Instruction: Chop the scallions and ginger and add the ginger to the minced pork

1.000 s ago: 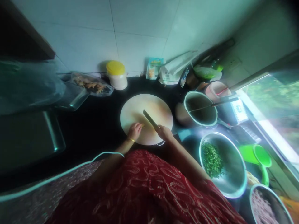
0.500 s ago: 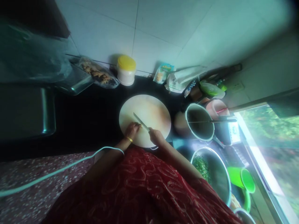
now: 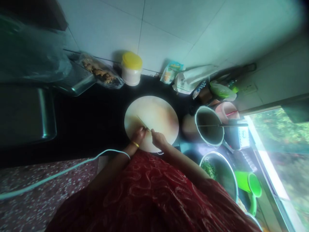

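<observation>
We see the knife (image 3: 143, 122) angled over the round board (image 3: 159, 108), its long axis pointing between ten and eleven o'clock from our right hand (image 3: 159, 140), which grips it. Apart, at nine o'clock, our left hand (image 3: 138, 135) pinches a small piece (image 3: 147, 130) just beside the blade.

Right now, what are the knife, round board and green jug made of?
Knife: probably metal-bladed, being thin and straight; finish unclear. Round board: perhaps plastic or wood, pale and dull with brownish patches. Green jug: likely smooth plastic, brightly coloured.
</observation>
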Motion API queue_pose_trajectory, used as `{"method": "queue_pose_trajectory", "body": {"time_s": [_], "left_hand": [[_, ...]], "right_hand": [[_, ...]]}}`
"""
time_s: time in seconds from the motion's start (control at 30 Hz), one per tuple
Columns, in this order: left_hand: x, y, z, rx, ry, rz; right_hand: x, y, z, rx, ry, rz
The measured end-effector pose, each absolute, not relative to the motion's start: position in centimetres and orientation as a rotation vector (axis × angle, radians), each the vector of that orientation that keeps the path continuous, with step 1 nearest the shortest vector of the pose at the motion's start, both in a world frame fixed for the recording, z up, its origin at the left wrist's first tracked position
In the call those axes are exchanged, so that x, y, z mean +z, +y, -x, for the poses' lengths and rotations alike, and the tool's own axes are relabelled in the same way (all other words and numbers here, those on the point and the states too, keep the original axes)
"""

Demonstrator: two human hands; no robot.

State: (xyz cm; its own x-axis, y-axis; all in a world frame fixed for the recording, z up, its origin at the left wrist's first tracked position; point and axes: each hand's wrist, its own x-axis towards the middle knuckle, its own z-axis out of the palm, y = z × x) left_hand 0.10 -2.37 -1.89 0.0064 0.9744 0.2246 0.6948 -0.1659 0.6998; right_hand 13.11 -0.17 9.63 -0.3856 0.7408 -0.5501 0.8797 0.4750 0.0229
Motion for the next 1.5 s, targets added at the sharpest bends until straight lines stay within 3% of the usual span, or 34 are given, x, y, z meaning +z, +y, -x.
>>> {"method": "queue_pose_trajectory", "body": {"time_s": [0.37, 0.6, 0.87, 1.5], "left_hand": [[-1.5, -2.3, 0.2, 0.973, 1.677, -2.070], [-2.2, -2.3, 0.2, 0.944, 1.715, -2.054], [-1.5, -2.5, 0.1, 0.948, 1.742, -2.110], [-2.9, -2.3, 0.0, 0.932, 1.805, -2.082]], "right_hand": [[11.8, -0.4, -13.9, -0.377, 2.229, -1.337], [9.9, 0.0, -12.8, -0.367, 2.234, -1.350], [11.7, -0.2, -13.8, -0.395, 2.249, -1.341], [10.4, -0.4, -12.4, -0.386, 2.246, -1.378]]}}
